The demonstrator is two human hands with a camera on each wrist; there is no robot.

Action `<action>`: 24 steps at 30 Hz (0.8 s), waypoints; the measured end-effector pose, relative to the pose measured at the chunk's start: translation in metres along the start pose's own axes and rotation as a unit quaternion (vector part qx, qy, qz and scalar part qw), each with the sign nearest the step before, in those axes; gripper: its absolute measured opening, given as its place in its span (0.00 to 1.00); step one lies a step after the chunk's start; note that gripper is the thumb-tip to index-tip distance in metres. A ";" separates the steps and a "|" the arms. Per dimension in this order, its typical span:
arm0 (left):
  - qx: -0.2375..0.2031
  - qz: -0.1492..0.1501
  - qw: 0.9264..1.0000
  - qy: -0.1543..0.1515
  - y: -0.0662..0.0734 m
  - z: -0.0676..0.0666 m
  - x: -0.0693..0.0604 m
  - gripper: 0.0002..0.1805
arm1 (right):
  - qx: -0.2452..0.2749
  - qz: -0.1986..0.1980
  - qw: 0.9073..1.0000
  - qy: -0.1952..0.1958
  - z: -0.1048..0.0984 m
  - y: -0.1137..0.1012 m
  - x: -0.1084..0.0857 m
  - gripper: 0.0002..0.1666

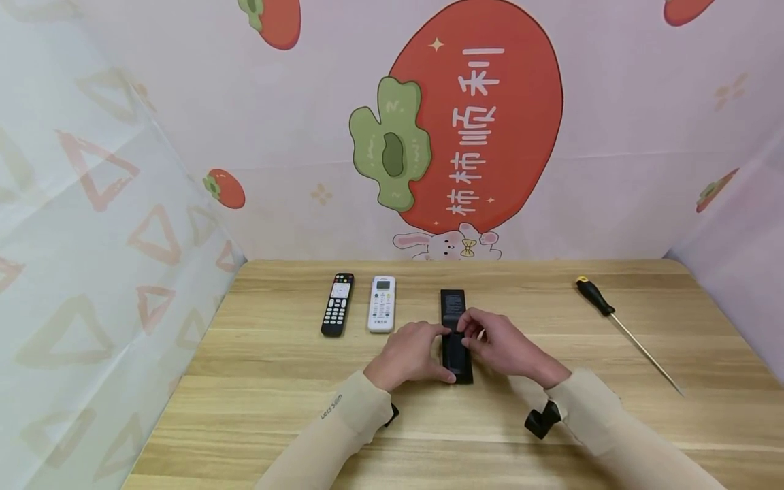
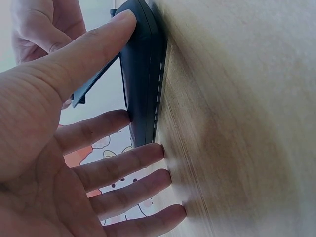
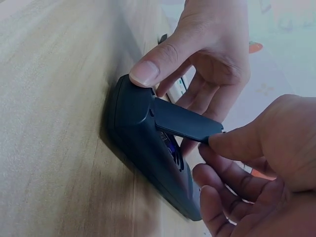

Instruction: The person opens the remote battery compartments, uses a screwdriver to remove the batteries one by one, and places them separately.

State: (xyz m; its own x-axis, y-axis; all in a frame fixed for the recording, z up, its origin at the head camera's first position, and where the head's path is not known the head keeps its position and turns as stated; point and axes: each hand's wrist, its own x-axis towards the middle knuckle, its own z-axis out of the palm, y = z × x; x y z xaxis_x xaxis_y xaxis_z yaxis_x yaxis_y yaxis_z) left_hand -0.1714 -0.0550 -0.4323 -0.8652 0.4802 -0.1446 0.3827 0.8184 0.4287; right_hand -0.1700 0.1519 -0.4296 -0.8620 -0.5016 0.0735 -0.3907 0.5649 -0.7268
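Long cream-beige sleeves and black wrist-worn devices dressed the two arms.
The left sleeve bore dark, slanted lettering near its cuff, too small to read surely; a small black piece showed beneath. Under the creased right sleeve showed a blocky black device. The left hand and right hand were bare.
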 end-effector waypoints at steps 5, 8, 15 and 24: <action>0.001 0.005 1.000 0.002 -0.001 -0.001 0.001 0.44 | 0.008 -0.016 1.000 0.008 0.000 -0.001 0.000 0.09; 0.002 0.007 1.000 0.004 -0.002 -0.001 0.001 0.44 | 0.011 -0.023 1.000 0.015 0.000 -0.002 0.000 0.09; 0.003 0.006 1.000 0.004 -0.002 0.000 0.001 0.44 | 0.011 -0.023 0.999 0.024 -0.004 -0.005 -0.003 0.09; 0.002 0.003 1.000 0.006 0.000 -0.001 -0.001 0.44 | 0.005 -0.021 0.999 0.042 -0.016 0.000 -0.011 0.07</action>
State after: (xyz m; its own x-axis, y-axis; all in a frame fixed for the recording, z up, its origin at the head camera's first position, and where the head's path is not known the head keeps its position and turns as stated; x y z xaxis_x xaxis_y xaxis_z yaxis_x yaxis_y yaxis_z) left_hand -0.1710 -0.0560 -0.4317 -0.8662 0.4822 -0.1313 0.3902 0.8167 0.4252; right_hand -0.1654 0.1681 -0.4198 -0.8688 -0.4682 0.1612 -0.4247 0.5371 -0.7288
